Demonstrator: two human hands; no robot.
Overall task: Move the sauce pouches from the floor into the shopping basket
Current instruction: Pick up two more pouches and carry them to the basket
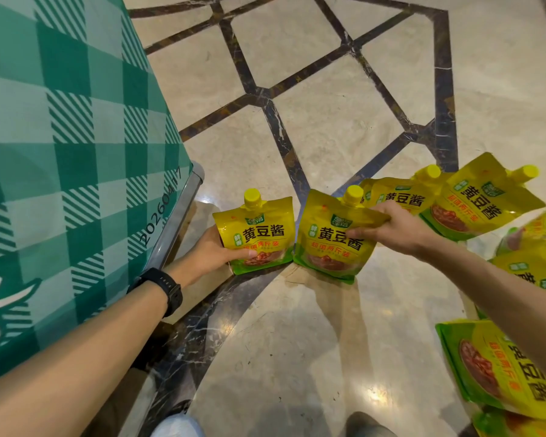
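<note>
My left hand (208,250) grips one sauce pouch (259,228) at its lower left edge, thumb on the front. My right hand (394,228) pinches a second pouch (328,247) by its right side. Both pouches are upright, side by side, with both arms stretched forward. Spare pouches (473,209) lie on the floor (297,89) to the right.

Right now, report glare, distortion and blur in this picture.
Head view: the wide-angle lens bows the dark floor inlay and stretches the bottom-right pouch; glare patches on the marble floor; print is sharp on the left pouch in the left hand and the right pouch in the right hand.
</note>
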